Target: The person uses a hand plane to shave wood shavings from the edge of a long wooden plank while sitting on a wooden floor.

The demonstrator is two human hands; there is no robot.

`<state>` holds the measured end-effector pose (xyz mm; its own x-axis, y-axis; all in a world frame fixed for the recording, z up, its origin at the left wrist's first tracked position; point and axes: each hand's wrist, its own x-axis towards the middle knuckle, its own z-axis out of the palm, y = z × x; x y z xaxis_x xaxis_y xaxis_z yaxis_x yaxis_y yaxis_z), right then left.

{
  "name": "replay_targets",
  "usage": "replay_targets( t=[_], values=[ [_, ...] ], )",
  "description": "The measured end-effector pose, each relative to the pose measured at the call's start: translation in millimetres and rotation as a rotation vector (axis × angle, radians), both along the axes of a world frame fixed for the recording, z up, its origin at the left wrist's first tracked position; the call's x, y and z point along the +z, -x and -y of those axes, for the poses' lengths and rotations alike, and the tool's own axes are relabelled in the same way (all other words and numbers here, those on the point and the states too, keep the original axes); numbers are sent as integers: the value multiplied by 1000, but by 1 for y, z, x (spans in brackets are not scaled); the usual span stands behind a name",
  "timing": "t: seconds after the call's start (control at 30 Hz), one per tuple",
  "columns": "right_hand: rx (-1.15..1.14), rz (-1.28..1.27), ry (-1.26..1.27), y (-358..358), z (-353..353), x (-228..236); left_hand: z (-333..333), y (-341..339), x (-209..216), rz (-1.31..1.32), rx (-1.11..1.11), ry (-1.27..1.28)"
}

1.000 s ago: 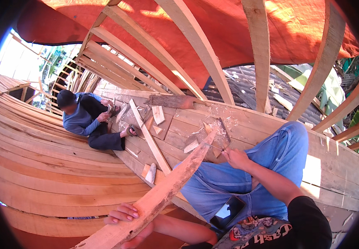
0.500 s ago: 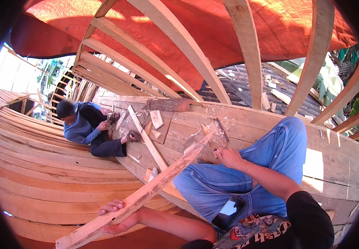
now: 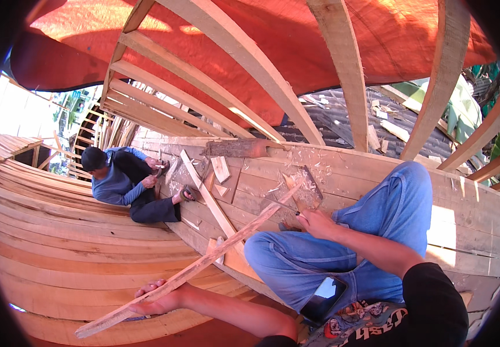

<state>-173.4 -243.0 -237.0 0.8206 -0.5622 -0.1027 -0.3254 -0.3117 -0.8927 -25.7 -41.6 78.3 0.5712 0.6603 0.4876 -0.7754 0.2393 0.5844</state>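
A long wooden strip (image 3: 215, 253) runs slantwise in front of me, its narrow edge turned up. My left hand (image 3: 156, 301) is wrapped round it near its lower left end. The strip's far end leans on a wood block (image 3: 306, 198) on the planks. My right hand (image 3: 314, 222) grips the dark handle of a knife (image 3: 284, 206), beside that far end. The thin blade points left, crossing close to the strip; whether it touches the wood I cannot tell.
Shavings and offcuts (image 3: 220, 169) lie on the planking (image 3: 348, 168). A pale board (image 3: 206, 199) lies left of the block. Another person (image 3: 117, 179) sits at the left. Curved wooden ribs (image 3: 342, 69) rise ahead beneath an orange tarp (image 3: 273, 34). A phone (image 3: 326, 296) rests on my lap.
The strip has been rolled in my left hand, so its narrow edge now faces up instead of its broad face. My right hand stays near the far end with the knife.
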Motion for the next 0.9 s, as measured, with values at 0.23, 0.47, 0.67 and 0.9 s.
replay_targets(
  t=[0.23, 0.47, 0.67, 0.9],
  values=[
    [-7, 46, -24, -6, 0, -12, 32, 19, 15, -94, 169, -25],
    [-90, 84, 14, -6, 0, -11, 32, 27, 14, -112, 219, -115],
    [-92, 1, -57, -7, 16, -28, 38, 41, 5, -63, 198, -137],
    [-54, 162, -40, -8, 6, 3, 40, 67, 7, -75, 140, -291]
  ],
)
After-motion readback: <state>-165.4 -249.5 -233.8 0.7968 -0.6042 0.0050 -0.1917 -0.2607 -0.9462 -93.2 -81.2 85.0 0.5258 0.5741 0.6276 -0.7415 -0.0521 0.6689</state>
